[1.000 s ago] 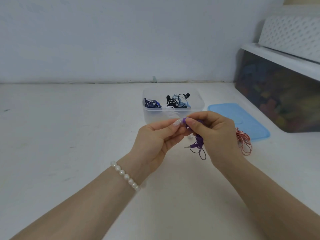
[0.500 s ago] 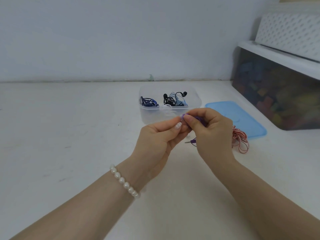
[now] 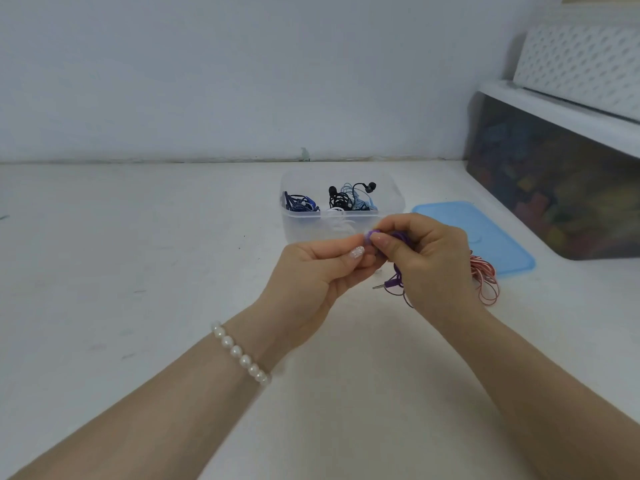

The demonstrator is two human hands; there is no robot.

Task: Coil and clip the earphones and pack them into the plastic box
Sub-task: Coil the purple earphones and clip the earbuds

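Purple earphones point(image 3: 394, 282) hang in a small bundle between my two hands, just in front of the clear plastic box point(image 3: 394, 202). My right hand point(image 3: 426, 261) grips the bundle, with the plug and a loop of cable dangling below it. My left hand point(image 3: 318, 268) pinches the purple top end against the right fingertips. Whether a clip is on the bundle is hidden by my fingers. Inside the box lie dark blue, black, light blue and white coiled earphones point(image 3: 341, 200).
A blue lid point(image 3: 485, 233) lies flat to the right of the box. Red-and-white earphones point(image 3: 485, 278) lie loose on the white table behind my right hand. A dark storage bin point(image 3: 561, 181) with a white perforated basket above it stands at the far right.
Both hands stay together on the purple bundle and have shifted slightly. The dangling loop below the right hand has changed shape a little.
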